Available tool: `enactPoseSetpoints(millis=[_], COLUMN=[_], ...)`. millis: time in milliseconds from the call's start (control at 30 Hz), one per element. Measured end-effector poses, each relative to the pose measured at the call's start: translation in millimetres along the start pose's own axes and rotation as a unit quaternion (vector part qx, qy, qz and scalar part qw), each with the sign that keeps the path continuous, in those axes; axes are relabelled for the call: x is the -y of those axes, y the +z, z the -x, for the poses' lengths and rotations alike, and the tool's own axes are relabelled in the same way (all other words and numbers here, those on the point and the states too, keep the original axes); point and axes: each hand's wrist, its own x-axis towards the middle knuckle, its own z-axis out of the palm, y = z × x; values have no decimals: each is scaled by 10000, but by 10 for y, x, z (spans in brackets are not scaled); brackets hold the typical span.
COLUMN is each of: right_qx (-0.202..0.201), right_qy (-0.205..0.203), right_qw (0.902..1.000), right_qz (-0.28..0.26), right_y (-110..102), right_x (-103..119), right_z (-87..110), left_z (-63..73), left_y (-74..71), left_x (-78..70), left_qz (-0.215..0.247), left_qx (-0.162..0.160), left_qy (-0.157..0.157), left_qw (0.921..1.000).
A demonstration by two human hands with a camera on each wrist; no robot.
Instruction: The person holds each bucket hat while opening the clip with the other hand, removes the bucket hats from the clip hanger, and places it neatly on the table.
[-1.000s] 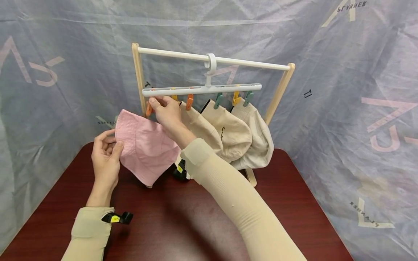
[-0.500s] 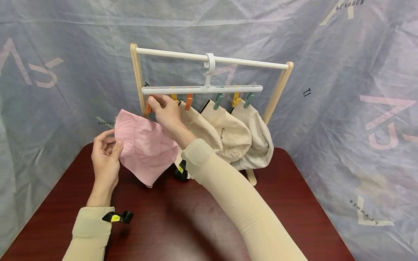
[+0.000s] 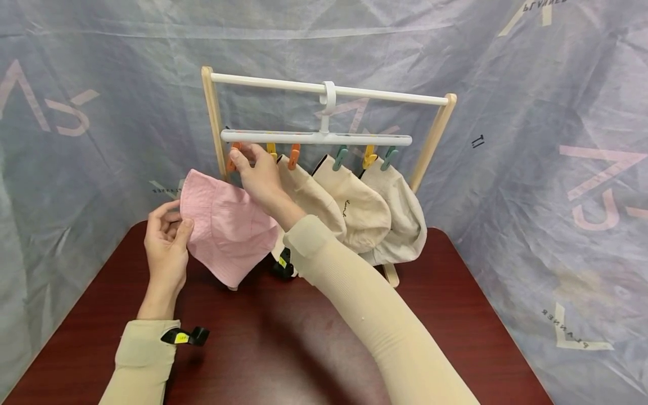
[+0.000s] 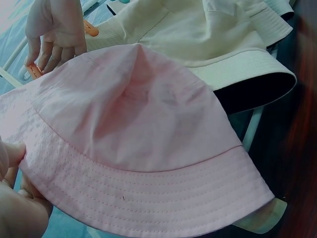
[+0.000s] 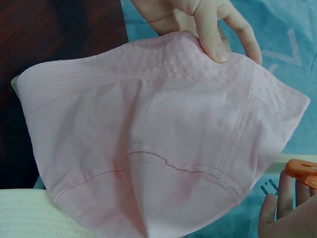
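Note:
My left hand [image 3: 166, 239] pinches the brim of a pink bucket hat [image 3: 230, 225] between thumb and fingers. The hat hangs sideways, its crown toward the right. Above it my right hand [image 3: 260, 177] holds an orange clip [image 3: 233, 160] at the left end of the white hanger [image 3: 273, 136]. In the right wrist view the fingers touch this orange clip [image 5: 302, 171], and the hat's brim corner is apart from it. Cream hats [image 3: 354, 211] hang from other clips to the right; the right wrist hides part of the nearest one.
The hanger hooks over the white rail [image 3: 395, 97] of a wooden-legged rack [image 3: 435, 143]. Green [image 3: 340, 157], yellow [image 3: 369, 156] and orange [image 3: 294, 156] clips line the hanger. A dark red table [image 3: 314, 332] lies below, with grey printed cloth [image 3: 506, 197] around it.
The hanger bar has turned slightly, its left end rising and its right end dropping in the head view. Both hands keep their holds with hardly any movement.

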Motion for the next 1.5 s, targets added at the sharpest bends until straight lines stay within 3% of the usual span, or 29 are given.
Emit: enactPoseSetpoints(millis=[433,700,1067,1500], right_qx=[362,633,980,556], right_qy=[-236,-159,-198,-544], right_qw=[9989,9925,9905,9927], right_qz=[-205,-1030,-941,-917], right_y=[-73,-155,-322,-622], right_x=[-70,-127,-192,-367], right_z=[5,47,137,420], left_z=[-1,-5,3,-12], left_y=[-13,23,50,46], left_x=[15,31,42,23], left_qz=[-42,-21,66,177], left_qx=[8,22,45,55], left_qy=[54,90,85,68], left_qw=[10000,10000,9999,9998])
